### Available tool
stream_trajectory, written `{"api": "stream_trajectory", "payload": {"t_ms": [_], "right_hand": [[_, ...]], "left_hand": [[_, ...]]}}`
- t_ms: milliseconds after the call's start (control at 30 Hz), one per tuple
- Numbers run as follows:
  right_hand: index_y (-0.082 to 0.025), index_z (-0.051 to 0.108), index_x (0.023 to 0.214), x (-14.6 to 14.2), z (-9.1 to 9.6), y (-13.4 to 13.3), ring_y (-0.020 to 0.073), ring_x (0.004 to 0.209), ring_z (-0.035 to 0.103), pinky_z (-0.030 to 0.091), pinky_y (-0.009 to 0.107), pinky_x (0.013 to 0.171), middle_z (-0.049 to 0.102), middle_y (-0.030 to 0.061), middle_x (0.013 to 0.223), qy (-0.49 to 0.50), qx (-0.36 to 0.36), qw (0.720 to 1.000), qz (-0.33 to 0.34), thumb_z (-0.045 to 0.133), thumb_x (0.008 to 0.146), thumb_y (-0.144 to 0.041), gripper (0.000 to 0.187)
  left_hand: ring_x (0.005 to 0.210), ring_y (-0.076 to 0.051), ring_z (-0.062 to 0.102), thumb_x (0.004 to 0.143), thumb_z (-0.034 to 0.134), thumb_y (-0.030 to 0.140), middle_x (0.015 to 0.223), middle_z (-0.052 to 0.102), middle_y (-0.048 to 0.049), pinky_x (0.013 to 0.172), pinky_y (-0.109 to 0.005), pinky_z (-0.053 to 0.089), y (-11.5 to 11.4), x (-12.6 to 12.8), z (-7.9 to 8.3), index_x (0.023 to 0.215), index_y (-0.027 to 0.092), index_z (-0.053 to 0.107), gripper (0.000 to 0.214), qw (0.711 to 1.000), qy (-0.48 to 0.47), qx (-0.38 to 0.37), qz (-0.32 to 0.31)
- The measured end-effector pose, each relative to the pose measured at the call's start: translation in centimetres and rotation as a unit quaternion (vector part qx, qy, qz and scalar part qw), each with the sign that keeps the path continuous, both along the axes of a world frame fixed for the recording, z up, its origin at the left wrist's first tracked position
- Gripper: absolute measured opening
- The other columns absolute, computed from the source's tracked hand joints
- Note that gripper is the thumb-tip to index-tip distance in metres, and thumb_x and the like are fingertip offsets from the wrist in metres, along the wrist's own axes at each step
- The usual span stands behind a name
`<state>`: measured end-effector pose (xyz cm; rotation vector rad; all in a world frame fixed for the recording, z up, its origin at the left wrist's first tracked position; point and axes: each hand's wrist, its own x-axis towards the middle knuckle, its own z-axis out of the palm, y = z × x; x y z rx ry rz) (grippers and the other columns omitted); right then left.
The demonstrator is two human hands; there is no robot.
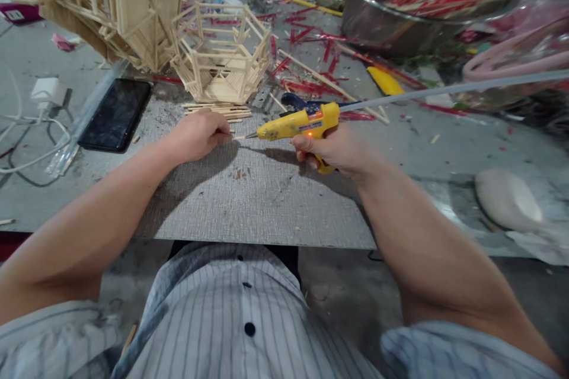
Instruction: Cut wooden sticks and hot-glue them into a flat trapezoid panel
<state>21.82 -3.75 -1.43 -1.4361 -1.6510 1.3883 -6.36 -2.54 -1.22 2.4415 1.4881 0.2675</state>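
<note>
My right hand [331, 147] is wrapped round a yellow hot glue gun [297, 122], whose small orange light glows. A long pale glue stick [453, 89] runs out of its back to the right. The metal nozzle points left, at a short wooden stick [239, 137] pinched in the fingertips of my left hand [200, 133]. Whether nozzle and stick touch I cannot tell. Just behind my left hand lie several loose thin wooden sticks [231, 111]. Beyond them stands an open six-sided frame [222, 62] built from such sticks.
A larger stick structure [133, 6] rises at the back left. A black phone [116, 113] and a white charger [48, 93] with cables lie left. Red wrappers [306, 86] litter the back. A steel bowl [368, 18] holds more sticks; a white computer mouse [507, 198] sits right.
</note>
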Motion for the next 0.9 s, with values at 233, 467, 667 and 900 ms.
{"api": "stream_trajectory", "payload": {"t_ms": [233, 467, 667, 900], "right_hand": [[-0.022, 0.057, 0.063, 0.21, -0.34, 0.15, 0.0076, 0.039, 0.043, 0.030, 0.021, 0.034, 0.054, -0.0013, 0.052, 0.019, 0.021, 0.999, 0.023, 0.084, 0.071, -0.058, 0.046], [-0.023, 0.056, 0.055, -0.14, 0.18, -0.12, 0.0063, 0.034, 0.042, 0.030, 0.021, 0.032, 0.056, -0.0021, 0.048, 0.016, 0.027, 1.000, 0.005, 0.088, 0.058, -0.065, 0.053], [-0.022, 0.060, 0.067, 0.19, -0.44, 0.30, 0.0072, 0.037, 0.045, 0.034, 0.022, 0.034, 0.065, 0.0007, 0.058, 0.043, 0.021, 0.999, 0.006, 0.087, 0.060, -0.066, 0.052], [-0.020, 0.062, 0.081, 0.66, 0.16, 0.63, 0.0079, 0.040, 0.052, 0.042, 0.023, 0.040, 0.073, 0.0031, 0.071, 0.164, 0.027, 0.984, -0.069, 0.089, 0.060, -0.063, 0.055]], "left_hand": [[0.095, -0.026, 0.065, 0.087, 0.051, 0.030, 0.094, 0.075, -0.0094, 0.086, -0.039, 0.051, 0.05, -0.02, -0.03, 0.090, 0.021, 0.075, 0.025, 1.000, 0.004, 0.008, -0.004], [0.096, -0.026, 0.065, 0.087, 0.051, 0.031, 0.094, 0.075, -0.0092, 0.087, -0.039, 0.051, 0.05, -0.10, 0.00, 0.091, 0.023, 0.076, 0.026, 1.000, -0.001, 0.010, -0.008], [0.099, -0.027, 0.065, 0.088, 0.052, 0.030, 0.097, 0.075, -0.0104, 0.089, -0.040, 0.050, 0.03, 0.02, -0.02, 0.094, 0.020, 0.076, 0.027, 1.000, 0.012, 0.004, -0.012], [0.101, -0.028, 0.064, 0.087, 0.053, 0.027, 0.096, 0.074, -0.0106, 0.090, -0.040, 0.050, 0.05, 0.18, -0.01, 0.094, 0.018, 0.075, 0.024, 1.000, 0.021, -0.009, -0.020]]}}
